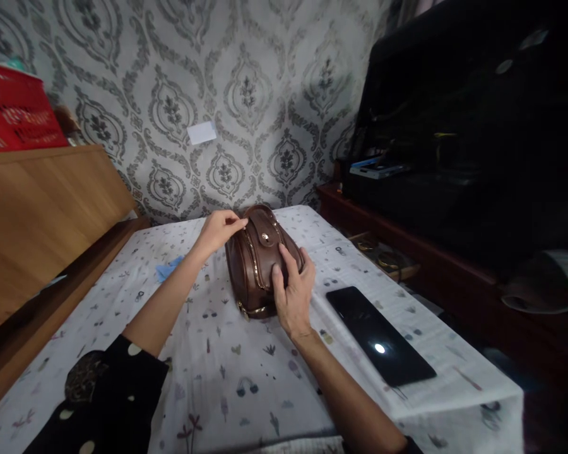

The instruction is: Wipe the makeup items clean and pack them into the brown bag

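Observation:
A brown leather handbag [246, 268] with gold-toothed zippers lies on the cloth-covered table, its flap with a round metal stud [265, 237] facing up. My left hand [220, 231] is closed in a pinch at the upper left of the bag, at the far end of a gold zipper [253, 252]. Whatever small pull is between those fingertips is hidden. On the bag's right side my right hand [294, 290] grips it, thumb and index finger on the front and the other fingers along the side.
A black phone-like slab [381, 337] lies right of the bag on the patterned tablecloth [246, 403]. A blue cloth piece [169, 269] sits left. A wooden headboard-like panel [47, 208] stands left, with a red box [19, 110] on it. A dark TV [464, 126] is right.

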`<state>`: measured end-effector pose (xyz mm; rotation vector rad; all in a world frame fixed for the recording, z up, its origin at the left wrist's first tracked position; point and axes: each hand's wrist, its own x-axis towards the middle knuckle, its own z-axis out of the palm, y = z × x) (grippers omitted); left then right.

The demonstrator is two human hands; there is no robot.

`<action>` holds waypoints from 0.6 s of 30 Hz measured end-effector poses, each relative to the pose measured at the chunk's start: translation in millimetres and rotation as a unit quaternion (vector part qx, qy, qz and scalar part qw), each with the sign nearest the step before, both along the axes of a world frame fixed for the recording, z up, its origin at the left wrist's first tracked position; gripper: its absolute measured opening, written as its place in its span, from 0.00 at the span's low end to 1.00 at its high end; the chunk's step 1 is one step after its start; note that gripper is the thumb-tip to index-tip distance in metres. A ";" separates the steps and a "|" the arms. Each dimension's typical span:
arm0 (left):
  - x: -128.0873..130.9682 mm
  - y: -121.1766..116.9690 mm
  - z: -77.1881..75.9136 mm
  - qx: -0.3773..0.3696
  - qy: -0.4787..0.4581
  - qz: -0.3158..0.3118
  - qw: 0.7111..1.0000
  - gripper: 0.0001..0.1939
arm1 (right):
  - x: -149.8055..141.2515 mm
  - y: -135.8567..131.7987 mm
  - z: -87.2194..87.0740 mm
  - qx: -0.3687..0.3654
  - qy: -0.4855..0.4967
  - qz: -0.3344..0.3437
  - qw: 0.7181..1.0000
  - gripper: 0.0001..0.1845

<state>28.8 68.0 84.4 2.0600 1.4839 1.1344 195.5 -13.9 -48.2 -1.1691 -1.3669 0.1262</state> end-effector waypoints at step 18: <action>13.6 -18.3 -9.6 -0.069 -0.120 0.004 0.990 0.16 | 0.2 0.6 -1.7 -0.007 0.007 0.009 1.000 0.26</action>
